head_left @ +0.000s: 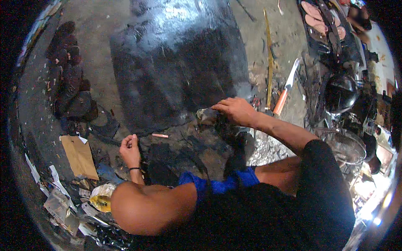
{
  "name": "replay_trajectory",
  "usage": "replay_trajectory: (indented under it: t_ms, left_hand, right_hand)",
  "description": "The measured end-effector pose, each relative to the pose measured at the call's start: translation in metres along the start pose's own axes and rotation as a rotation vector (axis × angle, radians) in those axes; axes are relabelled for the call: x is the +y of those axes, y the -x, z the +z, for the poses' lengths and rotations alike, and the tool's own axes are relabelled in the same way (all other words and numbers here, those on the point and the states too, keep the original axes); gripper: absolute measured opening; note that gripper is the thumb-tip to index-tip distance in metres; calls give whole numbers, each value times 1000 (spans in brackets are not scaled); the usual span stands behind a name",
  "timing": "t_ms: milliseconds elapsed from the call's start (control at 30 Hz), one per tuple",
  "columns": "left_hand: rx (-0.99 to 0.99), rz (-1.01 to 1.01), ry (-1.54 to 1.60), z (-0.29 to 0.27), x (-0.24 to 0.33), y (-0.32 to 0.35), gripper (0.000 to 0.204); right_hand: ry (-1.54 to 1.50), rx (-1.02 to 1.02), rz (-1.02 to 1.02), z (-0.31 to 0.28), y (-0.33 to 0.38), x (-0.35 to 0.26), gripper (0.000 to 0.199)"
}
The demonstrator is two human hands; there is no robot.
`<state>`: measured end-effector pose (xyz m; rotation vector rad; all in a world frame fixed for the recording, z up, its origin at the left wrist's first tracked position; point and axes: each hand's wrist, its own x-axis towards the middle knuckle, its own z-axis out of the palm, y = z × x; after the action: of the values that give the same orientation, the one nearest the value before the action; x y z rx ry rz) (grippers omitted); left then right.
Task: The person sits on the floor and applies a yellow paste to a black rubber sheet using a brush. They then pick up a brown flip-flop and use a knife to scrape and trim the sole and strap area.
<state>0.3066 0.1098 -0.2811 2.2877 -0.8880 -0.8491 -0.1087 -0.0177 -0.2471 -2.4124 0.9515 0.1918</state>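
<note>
A large black sheet (176, 71), shiny toward its far end and seemingly rubber, lies flat on the floor in front of me. My left hand (130, 151) is beside its near left corner, with a dark band on the wrist. Its fingers are curled toward the thumb, and whatever they may pinch is too small to make out. At the sheet's near right edge, my right hand (238, 111) grips a greyish, crumpled lump (206, 116), perhaps a rag, with fingertips over its top. Between the hands lies a small pale pink stick (160, 135), like chalk.
To the right are a knife (286, 90) with an orange handle and a long yellowish strip (269, 58). Farther right stand a round black object (341, 93) and a fan (342, 145). Brown cardboard (78, 157) and paper scraps lie left; pink sandals (314, 16) sit far right.
</note>
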Motion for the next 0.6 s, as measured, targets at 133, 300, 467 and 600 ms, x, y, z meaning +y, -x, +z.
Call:
replay_trajectory:
  t_ms: [133, 300, 467, 600]
  left_hand:
    - [62, 92, 60, 5, -22, -5, 27]
    - [93, 92, 16, 2, 1, 0, 29]
    - [85, 69, 61, 6, -8, 0, 26]
    - [23, -23, 116, 9, -8, -1, 24]
  right_hand:
    - [-540, 328, 241, -75, -61, -11, 38]
    - [-911, 530, 419, -141, -194, -17, 31]
    - [115, 433, 227, -97, -295, 19, 26]
    - [220, 331, -103, -116, -308, 49, 31]
